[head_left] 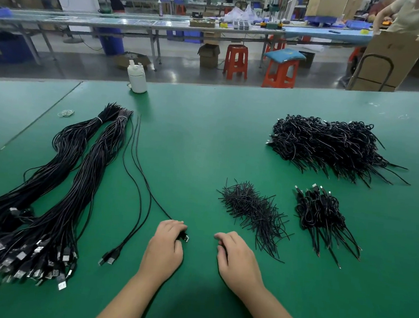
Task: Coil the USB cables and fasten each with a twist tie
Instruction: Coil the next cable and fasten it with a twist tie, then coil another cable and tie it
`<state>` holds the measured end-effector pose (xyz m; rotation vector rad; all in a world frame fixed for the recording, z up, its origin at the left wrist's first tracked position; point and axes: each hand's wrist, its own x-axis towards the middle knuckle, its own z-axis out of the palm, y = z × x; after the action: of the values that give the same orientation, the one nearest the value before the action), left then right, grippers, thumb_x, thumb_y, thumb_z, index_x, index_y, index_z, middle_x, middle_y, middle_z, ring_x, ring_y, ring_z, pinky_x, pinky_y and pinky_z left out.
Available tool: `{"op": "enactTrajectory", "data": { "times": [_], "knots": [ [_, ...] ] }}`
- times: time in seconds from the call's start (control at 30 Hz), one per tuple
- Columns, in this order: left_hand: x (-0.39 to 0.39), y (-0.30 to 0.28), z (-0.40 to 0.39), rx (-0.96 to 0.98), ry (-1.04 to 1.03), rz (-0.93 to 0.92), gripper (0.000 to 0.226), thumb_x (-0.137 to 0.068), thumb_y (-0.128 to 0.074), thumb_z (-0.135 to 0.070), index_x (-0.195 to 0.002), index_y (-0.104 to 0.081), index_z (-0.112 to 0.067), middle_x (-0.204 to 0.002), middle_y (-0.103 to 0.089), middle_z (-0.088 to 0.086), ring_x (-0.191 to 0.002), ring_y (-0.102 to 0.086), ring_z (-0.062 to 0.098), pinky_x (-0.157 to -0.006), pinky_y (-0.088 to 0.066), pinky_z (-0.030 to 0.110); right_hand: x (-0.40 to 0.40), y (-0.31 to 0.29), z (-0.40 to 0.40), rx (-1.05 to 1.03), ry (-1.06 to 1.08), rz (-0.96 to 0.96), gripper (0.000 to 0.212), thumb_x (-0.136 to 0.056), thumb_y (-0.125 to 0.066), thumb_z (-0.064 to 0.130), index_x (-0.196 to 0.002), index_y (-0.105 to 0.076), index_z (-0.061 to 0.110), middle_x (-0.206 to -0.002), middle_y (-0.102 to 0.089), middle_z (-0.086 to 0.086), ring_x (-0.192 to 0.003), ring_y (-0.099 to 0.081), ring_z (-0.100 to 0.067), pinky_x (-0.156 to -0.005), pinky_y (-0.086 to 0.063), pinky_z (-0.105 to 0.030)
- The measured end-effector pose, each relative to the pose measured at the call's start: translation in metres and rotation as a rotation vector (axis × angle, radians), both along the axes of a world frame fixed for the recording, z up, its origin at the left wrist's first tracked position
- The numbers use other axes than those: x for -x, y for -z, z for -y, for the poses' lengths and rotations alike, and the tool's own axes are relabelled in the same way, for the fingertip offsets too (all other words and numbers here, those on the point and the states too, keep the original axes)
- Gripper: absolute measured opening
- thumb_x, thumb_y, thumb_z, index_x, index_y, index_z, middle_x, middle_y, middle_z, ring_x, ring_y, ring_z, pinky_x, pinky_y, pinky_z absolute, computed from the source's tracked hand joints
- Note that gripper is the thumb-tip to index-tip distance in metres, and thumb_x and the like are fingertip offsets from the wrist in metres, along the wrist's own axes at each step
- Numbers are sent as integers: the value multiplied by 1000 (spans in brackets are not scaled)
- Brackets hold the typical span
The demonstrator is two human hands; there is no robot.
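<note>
My left hand point(166, 244) grips the plug end of one black USB cable point(147, 186) that runs away across the green table point(205, 138). My right hand point(235, 256) lies beside it with fingers curled; what it holds, if anything, is hidden. Two big bundles of uncoiled black USB cables point(49, 183) lie at the left, plugs toward me. Two loose cables point(119, 250) lie between the bundles and my left hand. A heap of black twist ties point(252, 210) sits just right of my right hand. Coiled, tied cables form a small pile point(320, 214) and a large pile point(331, 146) at the right.
A white bottle point(137, 79) stands at the table's far edge. Some rubber bands point(66, 113) lie at the far left. Beyond the table are red stools point(236, 61), a long workbench point(164, 25), cardboard boxes and people working.
</note>
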<state>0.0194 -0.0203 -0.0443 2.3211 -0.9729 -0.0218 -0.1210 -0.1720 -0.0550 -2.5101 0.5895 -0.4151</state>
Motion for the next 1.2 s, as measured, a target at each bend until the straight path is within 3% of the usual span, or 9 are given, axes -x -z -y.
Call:
{"op": "enactTrajectory", "data": {
  "times": [0.2, 0.47, 0.53, 0.63, 0.73, 0.83, 0.93, 1.07, 1.2],
  "knots": [
    [-4, -3, 0, -97, -16, 185, 23, -73, -77, 0, -90, -76, -15, -112, -68, 2, -109, -56, 27, -88, -50, 40, 0, 1, 0, -9, -3, 10, 28, -99, -43, 24, -124, -56, 28, -110, -54, 16, -98, -54, -3, -86, -47, -25],
    [2, -29, 2, -195, 147, 380, 17, -73, -81, -12, -84, -71, -21, -79, -66, -8, -79, -60, 20, -70, -49, 32, 1, 2, 1, -29, -21, 1, 30, -97, -44, 28, -126, -53, 34, -111, -50, 20, -100, -53, 0, -89, -48, -27],
    [15, -41, 7, -129, 146, 179, 9, -83, -73, -18, -89, -69, -24, -82, -67, -13, -80, -61, 11, -74, -48, 27, 2, -1, 1, -44, -39, -3, 34, -95, -47, 31, -128, -50, 37, -114, -47, 22, -102, -52, 0, -90, -47, -26],
    [36, -57, 19, 227, 111, -539, 12, -87, -72, -11, -86, -68, -22, -74, -68, -13, -67, -58, 0, -68, -44, 13, 2, -9, 5, -161, -75, 10, 47, -88, -54, 25, -133, -51, 42, -133, -39, 27, -117, -43, 6, -100, -36, -19],
    [47, -70, 24, 507, 79, -878, 6, -87, -70, -2, -90, -68, -7, -78, -72, 0, -69, -63, 6, -67, -47, 13, 3, -23, 5, -512, -124, 24, 43, -89, -54, 12, -119, -67, 39, -140, -39, 32, -127, -33, 13, -110, -24, -16],
    [49, -79, 23, 612, 5, -898, 4, -89, -68, -4, -91, -67, -2, -83, -70, 6, -74, -64, 12, -74, -49, 22, 10, -40, -6, -920, -127, 153, 27, -89, -49, 30, -82, -75, 32, -116, -67, 15, -124, -50, -1, -104, -32, -15],
    [50, -88, 23, 647, 10, -894, 9, -94, -63, -10, -99, -70, -9, -100, -75, 0, -91, -66, 6, -82, -47, 17, 15, -54, -17, -1016, -167, 261, 33, -96, -44, 39, -77, -65, 22, -69, -59, -1, -82, -60, -25, -80, -45, -28],
    [57, -95, 21, 426, 172, -886, 31, -104, -44, -25, -114, -73, -20, -108, -74, -10, -114, -63, 6, -100, -43, 23, 13, -73, -25, -1012, -218, 306, 33, -98, -45, 40, -78, -58, 18, -62, -37, 3, -65, -36, -17, -62, -33, -22],
    [56, -103, 18, 388, 256, -870, 40, -106, -34, -24, -115, -73, -25, -117, -71, -13, -115, -61, 1, -94, -43, 11, 16, -82, -30, -1023, -246, 298, 32, -100, -44, 36, -78, -58, 18, -60, -36, 1, -64, -35, -17, -63, -33, -24]
  ]
}}
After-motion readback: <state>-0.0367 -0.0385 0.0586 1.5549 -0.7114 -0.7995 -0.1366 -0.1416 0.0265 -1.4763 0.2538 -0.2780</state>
